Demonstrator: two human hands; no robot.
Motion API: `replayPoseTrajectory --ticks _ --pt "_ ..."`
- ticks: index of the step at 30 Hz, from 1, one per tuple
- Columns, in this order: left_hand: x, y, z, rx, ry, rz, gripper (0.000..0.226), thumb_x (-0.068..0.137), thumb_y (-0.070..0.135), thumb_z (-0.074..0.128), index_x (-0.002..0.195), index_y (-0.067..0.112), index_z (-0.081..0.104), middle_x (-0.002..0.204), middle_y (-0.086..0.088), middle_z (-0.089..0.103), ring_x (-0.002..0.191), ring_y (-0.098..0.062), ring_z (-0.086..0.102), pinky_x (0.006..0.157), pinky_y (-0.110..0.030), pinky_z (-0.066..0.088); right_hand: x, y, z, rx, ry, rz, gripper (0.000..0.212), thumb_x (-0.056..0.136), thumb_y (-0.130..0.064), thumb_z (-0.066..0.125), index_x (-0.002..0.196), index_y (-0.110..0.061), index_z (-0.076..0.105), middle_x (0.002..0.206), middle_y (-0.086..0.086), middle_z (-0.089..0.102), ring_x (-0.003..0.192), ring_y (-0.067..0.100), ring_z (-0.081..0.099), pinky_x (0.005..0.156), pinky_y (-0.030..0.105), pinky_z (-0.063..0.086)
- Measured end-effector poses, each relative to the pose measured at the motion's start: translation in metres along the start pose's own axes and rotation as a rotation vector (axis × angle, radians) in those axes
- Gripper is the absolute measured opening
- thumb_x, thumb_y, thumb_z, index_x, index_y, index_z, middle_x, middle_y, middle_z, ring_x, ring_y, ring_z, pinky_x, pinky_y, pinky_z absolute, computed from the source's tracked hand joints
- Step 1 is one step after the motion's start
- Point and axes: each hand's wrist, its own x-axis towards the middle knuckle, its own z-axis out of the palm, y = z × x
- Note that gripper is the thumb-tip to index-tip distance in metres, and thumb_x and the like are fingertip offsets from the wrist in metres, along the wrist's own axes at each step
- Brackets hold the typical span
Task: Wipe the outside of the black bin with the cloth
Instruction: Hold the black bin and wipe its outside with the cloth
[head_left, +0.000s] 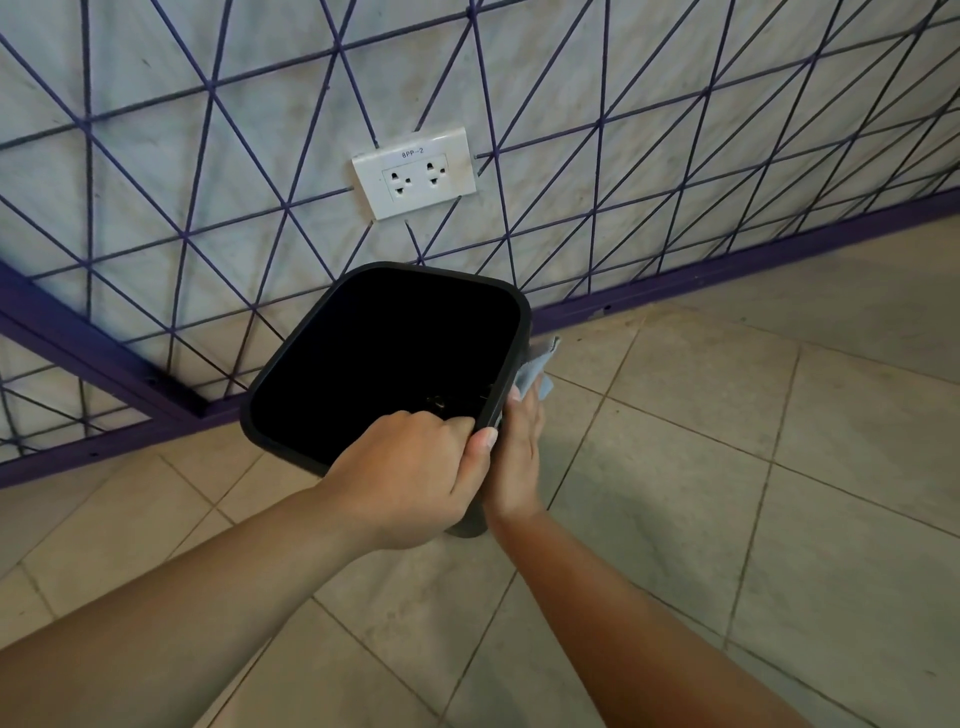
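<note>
1. Your bin (387, 358) is tilted, its mouth turned up toward you, just in front of the wall (156, 130) and over the tiled floor (727, 493).
2. Your left hand (410, 478) grips the near rim, fingers curled inside and thumb on the outer edge.
3. Your right hand (517, 457) presses the cloth (535, 371) flat against the bin's right outer side; you cannot tell how its fingers lie.
4. A socket (415, 174) sits on the wall above, among purple lines.
</note>
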Motion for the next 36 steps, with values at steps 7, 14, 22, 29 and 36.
replayPoseTrajectory --ticks 7,14,22,29,36 --pt "0.005 -0.002 -0.001 -0.001 -0.007 0.002 0.062 0.095 0.052 0.01 0.09 0.02 0.063 0.072 0.001 0.065 0.07 -0.019 0.064 0.072 -0.041 0.052 0.021 -0.002 -0.002 0.055 0.072 0.044 0.076 0.103 -0.058 0.031 0.171 -0.025 0.038 0.18 0.001 0.029 0.172 0.021 0.014 0.14 0.049 0.015" --pt "0.006 -0.003 -0.002 -0.02 -0.018 0.008 0.059 0.094 0.053 0.011 0.084 0.02 0.059 0.068 0.002 0.059 0.066 -0.02 0.062 0.067 -0.04 0.05 0.032 0.001 -0.007 0.116 0.073 0.143 0.065 0.114 -0.05 0.033 0.17 -0.017 0.04 0.178 0.01 0.033 0.168 0.027 0.03 0.139 0.052 0.024" --pt "0.003 -0.004 -0.002 -0.013 -0.002 0.042 0.057 0.096 0.05 0.012 0.081 0.02 0.058 0.063 0.003 0.058 0.059 -0.016 0.059 0.06 -0.036 0.047 0.028 -0.003 -0.006 0.057 0.052 0.15 0.078 0.104 -0.064 0.033 0.172 -0.024 0.036 0.18 0.008 0.031 0.168 0.025 0.027 0.138 0.055 0.022" --pt "0.005 -0.004 -0.003 -0.009 -0.024 0.039 0.055 0.094 0.051 0.011 0.083 0.021 0.056 0.064 0.004 0.055 0.061 -0.017 0.058 0.059 -0.035 0.042 0.036 0.011 -0.009 0.053 0.006 0.251 0.095 0.093 -0.07 0.031 0.166 -0.009 0.044 0.171 0.023 0.041 0.161 0.038 0.042 0.133 0.063 0.032" --pt "0.003 -0.005 -0.003 -0.069 -0.029 0.042 0.047 0.095 0.051 0.015 0.071 0.026 0.048 0.055 0.005 0.048 0.05 -0.012 0.052 0.051 -0.031 0.038 0.051 0.034 -0.017 0.198 0.09 0.544 0.07 0.114 -0.051 0.039 0.171 -0.012 0.036 0.172 0.02 0.042 0.158 0.041 0.045 0.133 0.06 0.034"
